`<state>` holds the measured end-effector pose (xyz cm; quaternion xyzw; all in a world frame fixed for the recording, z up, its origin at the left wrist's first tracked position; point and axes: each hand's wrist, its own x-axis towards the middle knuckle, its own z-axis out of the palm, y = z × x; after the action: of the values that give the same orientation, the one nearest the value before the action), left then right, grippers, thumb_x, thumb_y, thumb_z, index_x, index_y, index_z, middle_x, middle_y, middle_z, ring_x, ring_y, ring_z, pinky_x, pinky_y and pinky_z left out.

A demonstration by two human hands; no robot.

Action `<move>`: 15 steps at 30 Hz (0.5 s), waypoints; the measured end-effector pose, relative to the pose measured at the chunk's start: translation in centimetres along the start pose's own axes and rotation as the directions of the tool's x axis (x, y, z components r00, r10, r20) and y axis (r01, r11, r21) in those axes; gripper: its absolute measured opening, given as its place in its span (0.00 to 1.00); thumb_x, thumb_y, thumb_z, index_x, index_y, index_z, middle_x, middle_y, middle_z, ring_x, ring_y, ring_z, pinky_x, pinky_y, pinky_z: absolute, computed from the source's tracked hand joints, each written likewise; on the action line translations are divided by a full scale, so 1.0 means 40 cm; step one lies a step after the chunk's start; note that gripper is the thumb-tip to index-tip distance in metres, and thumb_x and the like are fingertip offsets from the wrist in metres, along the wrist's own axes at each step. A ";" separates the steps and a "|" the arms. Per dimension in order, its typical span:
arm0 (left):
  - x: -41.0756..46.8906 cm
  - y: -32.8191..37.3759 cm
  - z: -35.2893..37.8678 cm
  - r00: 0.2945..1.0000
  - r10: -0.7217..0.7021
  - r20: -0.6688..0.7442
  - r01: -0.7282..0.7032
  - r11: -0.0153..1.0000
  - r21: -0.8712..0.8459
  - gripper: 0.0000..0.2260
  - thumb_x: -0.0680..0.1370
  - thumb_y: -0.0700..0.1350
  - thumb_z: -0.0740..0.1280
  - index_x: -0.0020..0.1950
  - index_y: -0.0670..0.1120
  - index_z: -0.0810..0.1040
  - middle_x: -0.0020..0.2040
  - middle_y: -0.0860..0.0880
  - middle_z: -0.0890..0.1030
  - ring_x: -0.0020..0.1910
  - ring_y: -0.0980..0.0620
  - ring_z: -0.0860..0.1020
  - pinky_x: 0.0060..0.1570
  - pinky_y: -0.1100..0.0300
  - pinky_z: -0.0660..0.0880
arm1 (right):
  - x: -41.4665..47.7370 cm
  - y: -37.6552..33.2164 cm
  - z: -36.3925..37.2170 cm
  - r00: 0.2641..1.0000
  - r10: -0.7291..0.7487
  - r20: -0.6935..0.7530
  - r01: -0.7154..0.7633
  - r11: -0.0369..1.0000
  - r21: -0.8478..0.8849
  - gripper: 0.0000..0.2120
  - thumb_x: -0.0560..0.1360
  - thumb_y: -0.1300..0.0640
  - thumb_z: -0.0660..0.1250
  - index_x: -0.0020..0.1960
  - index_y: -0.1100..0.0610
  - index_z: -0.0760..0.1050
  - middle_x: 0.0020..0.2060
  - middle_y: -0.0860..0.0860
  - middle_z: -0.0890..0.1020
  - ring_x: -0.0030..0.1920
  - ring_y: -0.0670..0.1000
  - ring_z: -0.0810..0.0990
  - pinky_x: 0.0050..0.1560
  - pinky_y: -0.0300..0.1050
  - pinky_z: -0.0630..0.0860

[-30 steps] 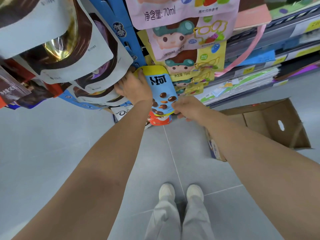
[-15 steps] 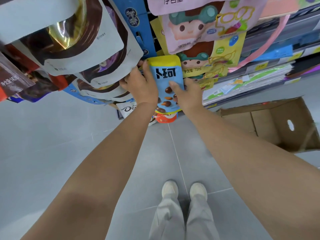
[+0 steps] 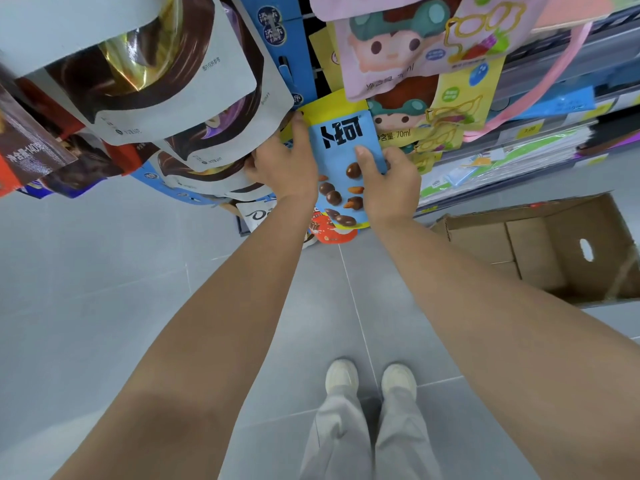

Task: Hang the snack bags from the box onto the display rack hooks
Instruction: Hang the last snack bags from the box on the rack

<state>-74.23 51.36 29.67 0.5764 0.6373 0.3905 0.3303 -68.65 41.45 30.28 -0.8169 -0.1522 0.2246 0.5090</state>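
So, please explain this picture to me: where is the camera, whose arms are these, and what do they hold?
There is no machine here. A person wears the camera on the head, so it looks down along both arms to the shoes and the grey floor. The left hand and the right hand hold a blue snack bag by its sides, the right thumb on its front, up against the display rack, where other bags hang. An open cardboard box stands on the floor at the person's right.
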 end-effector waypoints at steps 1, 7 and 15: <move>0.000 0.001 0.001 1.000 0.002 0.005 -0.002 1.000 0.007 0.13 0.77 0.50 0.65 0.58 0.47 0.80 0.61 0.51 0.79 0.65 0.50 0.70 0.60 0.63 0.54 | -0.001 -0.001 -0.001 1.000 -0.003 -0.007 0.003 1.000 -0.013 0.19 0.75 0.45 0.65 0.42 0.63 0.74 0.37 0.54 0.78 0.41 0.57 0.78 0.43 0.57 0.77; -0.004 0.014 -0.003 0.999 -0.054 -0.007 0.053 0.996 -0.065 0.13 0.77 0.47 0.65 0.61 0.46 0.78 0.65 0.50 0.77 0.67 0.48 0.68 0.68 0.58 0.54 | -0.012 -0.003 0.002 0.999 0.009 -0.044 -0.010 0.999 -0.031 0.17 0.75 0.43 0.65 0.38 0.57 0.72 0.36 0.52 0.78 0.39 0.54 0.77 0.38 0.49 0.75; -0.009 0.013 -0.010 0.997 0.041 0.061 -0.035 0.994 -0.100 0.20 0.73 0.52 0.59 0.58 0.43 0.80 0.63 0.46 0.78 0.67 0.46 0.70 0.69 0.51 0.60 | -0.018 -0.004 -0.009 0.996 -0.002 -0.088 -0.004 0.998 -0.068 0.16 0.75 0.43 0.65 0.42 0.57 0.76 0.37 0.49 0.78 0.40 0.50 0.76 0.39 0.43 0.70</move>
<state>-74.27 50.97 30.29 0.5835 0.5953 0.4094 0.3709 -69.08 40.88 30.70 -0.8429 -0.1366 0.1834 0.4871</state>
